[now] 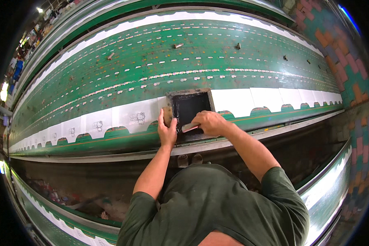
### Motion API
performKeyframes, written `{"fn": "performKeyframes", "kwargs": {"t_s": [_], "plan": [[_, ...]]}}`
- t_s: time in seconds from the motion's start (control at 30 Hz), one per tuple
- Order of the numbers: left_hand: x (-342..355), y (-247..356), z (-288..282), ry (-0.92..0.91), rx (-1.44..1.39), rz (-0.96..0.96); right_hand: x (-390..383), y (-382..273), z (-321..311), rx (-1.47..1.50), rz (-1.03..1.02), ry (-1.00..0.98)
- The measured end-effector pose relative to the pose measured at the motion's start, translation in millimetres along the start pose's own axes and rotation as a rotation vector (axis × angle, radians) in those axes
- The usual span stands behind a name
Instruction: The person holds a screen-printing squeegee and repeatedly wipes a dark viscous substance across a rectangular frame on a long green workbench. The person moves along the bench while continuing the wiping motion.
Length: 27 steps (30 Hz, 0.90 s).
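Note:
A dark printing screen in a worn, stained frame (212,107) lies over the white pieces at the near edge of a long green table. My left hand (167,130) grips its left side, fingers along the outside by a tan block (167,115) and thumb at the inner edge. My right hand (211,123) is closed around a squeegee (190,127), tilted at the near left corner inside the frame. Black ink seems to cover the mesh (191,107). Left of the frame, white pieces (123,116) carry black outline prints of a cartoon cat; those to the right (266,99) look unprinted.
The green tabletop (151,49) bears rows of small pale marks and several small metal pieces (178,46). Another row of white pieces runs along its far edge. A pale rail (110,158) borders the near side. Another table (328,197) stands behind me; brick paving (340,53) lies right.

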<state>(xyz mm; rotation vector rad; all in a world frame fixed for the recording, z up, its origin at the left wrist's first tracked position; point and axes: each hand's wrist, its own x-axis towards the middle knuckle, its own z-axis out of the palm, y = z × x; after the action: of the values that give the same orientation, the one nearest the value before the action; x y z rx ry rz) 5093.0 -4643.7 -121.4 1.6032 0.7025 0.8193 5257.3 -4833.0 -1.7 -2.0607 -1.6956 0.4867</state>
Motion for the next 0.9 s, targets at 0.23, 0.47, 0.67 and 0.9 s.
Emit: {"fn": "performKeyframes", "kwargs": {"t_s": [0.23,0.47,0.67,0.9], "plan": [[23.6,6.7,-16.1,-0.167,-0.004,-0.133,70.1,59.0,-10.1,-0.126,0.037,0.260],[21.0,-0.9,-19.4,-0.149,-0.052,-0.093,49.5,34.7,21.2,-0.182,0.026,0.300],[18.4,-10.6,-13.2,-0.136,-0.164,-0.104,-9.0,-16.9,49.0,-0.225,0.017,0.256],[8.5,1.0,0.1,-0.058,-0.024,-0.042,-36.7,-39.9,51.5,-0.176,0.049,0.170]]}}
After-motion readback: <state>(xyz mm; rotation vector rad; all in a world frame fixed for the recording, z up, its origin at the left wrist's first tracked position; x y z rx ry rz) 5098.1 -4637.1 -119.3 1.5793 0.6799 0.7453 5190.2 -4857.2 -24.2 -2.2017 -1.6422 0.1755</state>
